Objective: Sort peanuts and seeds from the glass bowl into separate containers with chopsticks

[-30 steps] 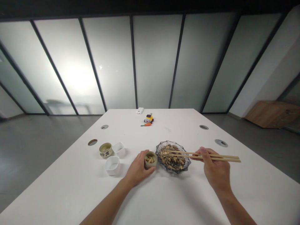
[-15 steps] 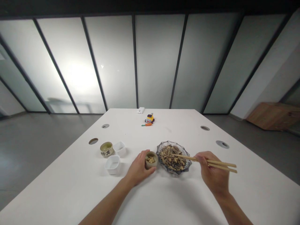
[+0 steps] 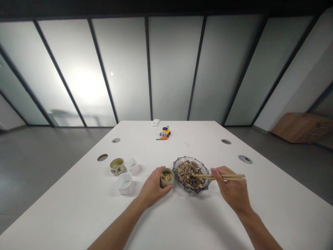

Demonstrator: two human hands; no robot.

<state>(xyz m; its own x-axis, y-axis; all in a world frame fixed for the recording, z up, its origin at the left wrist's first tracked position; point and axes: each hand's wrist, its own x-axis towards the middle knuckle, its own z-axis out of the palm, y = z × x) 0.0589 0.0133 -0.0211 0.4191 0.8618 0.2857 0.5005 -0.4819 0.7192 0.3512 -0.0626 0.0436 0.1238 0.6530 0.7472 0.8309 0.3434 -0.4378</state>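
My left hand (image 3: 155, 185) is wrapped around a small ceramic cup (image 3: 170, 181) standing on the table, with pale, nut-like pieces (image 3: 165, 177) inside it. Just right of the cup sits a scalloped glass bowl (image 3: 206, 187) heaped with striped seeds mixed with pale pieces (image 3: 188, 170). My right hand (image 3: 231, 189) grips a pair of wooden chopsticks (image 3: 234, 176) from the right. Their tips reach into the seeds near the middle of the bowl. Whether anything is pinched between the tips is too small to tell.
On the left stand a ceramic bowl with dark characters (image 3: 117, 170) and two white square dishes (image 3: 124, 189). Farther back on the white table (image 3: 182, 222) lie a toy carrot (image 3: 163, 138), a yellow toy vehicle (image 3: 165, 132) and a white device (image 3: 155, 122). Round holes (image 3: 226, 141) pierce the tabletop's sides.
My right hand has moved left toward the bowl, and the chopsticks now lie flatter with their rear ends closer together. My left hand stays on the cup. The view has shifted slightly.
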